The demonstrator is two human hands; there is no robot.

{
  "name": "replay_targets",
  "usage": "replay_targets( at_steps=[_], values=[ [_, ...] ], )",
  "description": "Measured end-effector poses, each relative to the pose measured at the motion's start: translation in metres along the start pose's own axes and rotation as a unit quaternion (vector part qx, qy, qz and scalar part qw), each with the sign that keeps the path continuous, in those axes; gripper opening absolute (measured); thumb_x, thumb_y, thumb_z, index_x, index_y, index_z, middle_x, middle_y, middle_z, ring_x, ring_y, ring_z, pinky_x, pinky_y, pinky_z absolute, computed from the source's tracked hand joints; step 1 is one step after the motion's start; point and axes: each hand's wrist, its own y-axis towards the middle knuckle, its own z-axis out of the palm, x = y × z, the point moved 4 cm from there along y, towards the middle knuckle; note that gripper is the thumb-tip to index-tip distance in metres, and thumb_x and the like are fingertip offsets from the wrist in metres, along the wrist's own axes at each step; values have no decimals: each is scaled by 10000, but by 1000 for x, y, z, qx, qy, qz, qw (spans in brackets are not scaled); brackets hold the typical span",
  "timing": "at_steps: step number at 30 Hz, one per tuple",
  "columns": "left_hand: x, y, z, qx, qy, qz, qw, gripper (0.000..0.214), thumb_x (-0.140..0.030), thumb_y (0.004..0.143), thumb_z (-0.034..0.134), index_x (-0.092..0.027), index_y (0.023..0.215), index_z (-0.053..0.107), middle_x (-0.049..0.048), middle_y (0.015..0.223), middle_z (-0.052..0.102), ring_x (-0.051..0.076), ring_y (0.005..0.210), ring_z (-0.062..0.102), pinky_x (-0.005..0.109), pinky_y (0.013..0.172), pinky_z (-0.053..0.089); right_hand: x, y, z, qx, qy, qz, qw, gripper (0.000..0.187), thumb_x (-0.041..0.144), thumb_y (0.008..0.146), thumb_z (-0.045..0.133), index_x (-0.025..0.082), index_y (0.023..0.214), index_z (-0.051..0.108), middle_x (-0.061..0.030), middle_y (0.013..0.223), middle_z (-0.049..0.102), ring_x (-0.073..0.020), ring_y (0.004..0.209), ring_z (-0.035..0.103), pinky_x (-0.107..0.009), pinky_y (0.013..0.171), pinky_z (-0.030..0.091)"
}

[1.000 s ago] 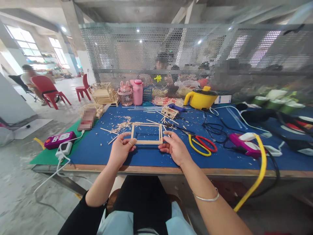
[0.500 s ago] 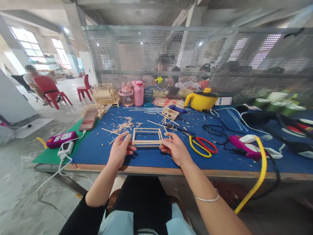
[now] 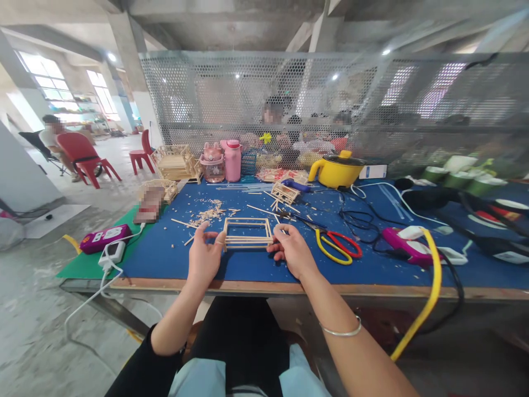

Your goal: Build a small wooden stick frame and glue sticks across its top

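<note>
Stick frame (image 3: 248, 241): a shallow rectangle of thin wooden sticks, two layers joined by short corner posts, open in the middle. Likely very light and stiff along the rails but fragile at the joints; a squeeze across the open middle could rack or snap it. Best taken at the short ends or corners, fingertips only. It sits level between the two hands, low over the blue worktop (image 3: 248, 270) near its front edge; cannot tell whether it rests on the surface. Left hand (image 3: 204, 256) mostly spread, thumb and forefinger tips pinching the frame's left end. Right hand (image 3: 291, 251) more curled, fingertips closed on the right end. Scissors (image 3: 335, 245) lie just right of the right hand; wood scraps (image 3: 209, 211) lie beyond the frame.
</note>
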Motion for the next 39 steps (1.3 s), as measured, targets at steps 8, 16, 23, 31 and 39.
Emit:
replay_targets(
  at_steps=[8,16,23,31,39],
  values=[
    [-28,-15,36,143,358,431,816,356,-177,904,473,-187,1248,563,98,1327,577,295,1313,430,535,1068,351,-5,2,-3,7,-10,-31,999,279,240,654,557,196,927,521,83,527,526,-80,374,476,-163,312,339],
    [-18,-9,43,179,370,445,796,443,-18,865,380,-173,1218,597,114,1258,624,238,1182,574,474,1055,401,5,-6,1,16,-50,-49,997,155,298,689,618,176,776,578,65,495,545,-64,370,456,-167,353,355],
    [-20,-10,44,178,352,431,812,424,-50,870,393,-188,1219,592,112,1264,621,234,1201,559,473,1064,387,8,-8,1,10,-41,-45,998,148,280,672,648,167,739,580,65,496,536,-57,374,449,-162,354,347],
    [-25,-10,-3,34,125,285,950,388,-200,898,441,-179,1278,514,114,1347,547,207,1309,439,421,1107,326,11,-12,-7,-46,61,-51,996,240,384,748,553,227,919,493,71,640,486,-70,426,436,-168,327,324],
    [0,-1,-16,61,159,142,975,400,-340,779,658,-203,1154,619,58,986,664,189,901,651,326,831,533,71,-5,18,92,-301,-306,899,100,249,845,568,219,853,663,2,781,664,-137,685,608,-257,651,485]
  ],
)
